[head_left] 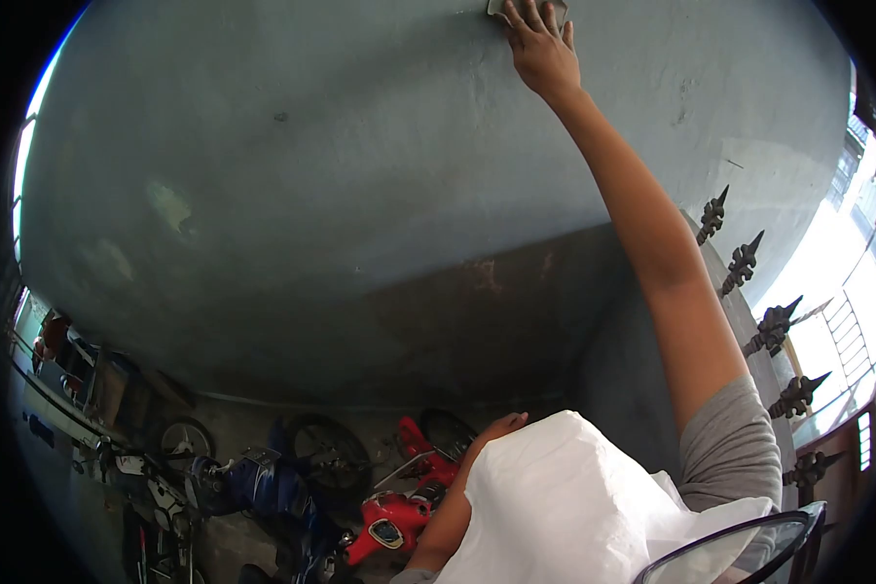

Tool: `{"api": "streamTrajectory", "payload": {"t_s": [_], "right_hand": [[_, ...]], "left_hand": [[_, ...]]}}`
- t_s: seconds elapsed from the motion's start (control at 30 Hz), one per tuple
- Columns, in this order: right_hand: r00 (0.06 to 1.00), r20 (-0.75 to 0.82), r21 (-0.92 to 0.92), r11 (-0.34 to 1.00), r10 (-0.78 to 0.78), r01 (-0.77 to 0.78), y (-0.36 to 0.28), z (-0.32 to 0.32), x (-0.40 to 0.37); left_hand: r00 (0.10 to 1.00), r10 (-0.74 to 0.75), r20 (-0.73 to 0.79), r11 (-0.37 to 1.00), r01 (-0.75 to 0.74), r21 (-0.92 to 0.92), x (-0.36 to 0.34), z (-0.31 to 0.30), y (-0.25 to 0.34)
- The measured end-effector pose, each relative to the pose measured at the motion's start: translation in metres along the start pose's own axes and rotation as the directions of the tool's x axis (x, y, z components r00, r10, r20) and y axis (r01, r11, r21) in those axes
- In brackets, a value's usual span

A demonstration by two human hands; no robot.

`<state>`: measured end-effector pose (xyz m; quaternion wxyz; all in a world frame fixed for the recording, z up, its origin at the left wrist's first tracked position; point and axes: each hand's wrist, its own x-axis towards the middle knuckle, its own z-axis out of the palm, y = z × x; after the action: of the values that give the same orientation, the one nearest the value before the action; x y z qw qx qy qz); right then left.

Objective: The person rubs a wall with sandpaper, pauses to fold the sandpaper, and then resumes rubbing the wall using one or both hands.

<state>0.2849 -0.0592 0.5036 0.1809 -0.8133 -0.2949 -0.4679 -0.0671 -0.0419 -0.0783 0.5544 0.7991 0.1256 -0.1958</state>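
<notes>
Right hand (543, 54) presses a pad (497, 8) flat-palmed high on the wall (311, 175), seemingly mid-wipe and needing steady pressure next; left hand (501, 425), low before the wall, grip unclear.

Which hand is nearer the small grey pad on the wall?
Right. The right hand lies flat on the grey pad high on the wall; the left hand is far below, beside the white sheet.

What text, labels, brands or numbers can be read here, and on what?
Nothing readable.
The grey wall under the right hand carries no lettering.
The red motorbike has a small badge on its front, too small and blurred to read.
The blue motorbike and the white sheet show no text.
</notes>
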Motion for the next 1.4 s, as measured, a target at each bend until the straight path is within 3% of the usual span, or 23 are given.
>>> {"api": "streamTrajectory", "payload": {"t_s": [0.07,0.2,0.37,0.43,0.53,0.6,0.67,0.87,1.1,1.33,1.4], "right_hand": [[0.942,-0.317,-0.021,0.994,-0.108,0.106,0.002,0.036,-0.019],[0.961,-0.183,-0.06,0.978,-0.207,0.199,-0.014,0.054,-0.069],[0.945,-0.24,-0.082,0.975,-0.221,0.207,-0.011,0.03,-0.021],[0.995,-0.031,-0.013,0.996,-0.091,0.09,-0.028,-0.004,0.001],[0.993,-0.037,-0.023,0.994,-0.111,0.11,-0.029,0.007,-0.013],[0.989,-0.048,-0.048,0.99,-0.137,0.134,-0.026,0.027,-0.029],[0.959,-0.232,-0.035,0.986,-0.165,0.161,-0.027,0.056,-0.061],[0.984,-0.033,0.072,0.982,-0.173,0.175,-0.039,0.09,-0.165],[0.991,0.031,0.09,0.988,-0.131,0.127,-0.044,0.098,-0.198],[0.995,0.032,0.153,0.984,-0.093,0.087,-0.044,0.099,-0.196],[0.993,-0.114,0.187,0.98,-0.045,0.066,-0.028,0.104,-0.195]], "left_hand": [[0.999,0.007,-0.035,0.999,-0.008,-0.032,0.003,0.003,-0.009],[0.994,0.061,-0.091,0.996,-0.067,-0.063,0.009,0.006,-0.016],[0.998,0.054,-0.034,0.997,-0.056,-0.056,-0.012,-0.012,0.011],[0.999,0.04,0.009,0.997,-0.04,-0.063,-0.008,-0.01,0.005],[0.998,0.014,0.068,0.996,-0.009,-0.085,0.001,0.004,-0.017],[0.998,0.069,0.002,0.993,-0.069,-0.091,0.014,0.007,-0.031],[0.995,0.098,-0.018,0.99,-0.099,-0.104,0.015,0.008,-0.034],[0.998,0.067,-0.013,0.996,-0.067,-0.064,0.009,0.009,-0.018],[0.998,0.057,-0.006,0.998,-0.057,-0.034,0.017,0.006,-0.024],[0.998,0.05,-0.047,0.996,-0.054,-0.078,0.013,0.003,-0.021],[0.998,0.057,-0.04,0.995,-0.06,-0.079,0.014,0.004,-0.023]]}}
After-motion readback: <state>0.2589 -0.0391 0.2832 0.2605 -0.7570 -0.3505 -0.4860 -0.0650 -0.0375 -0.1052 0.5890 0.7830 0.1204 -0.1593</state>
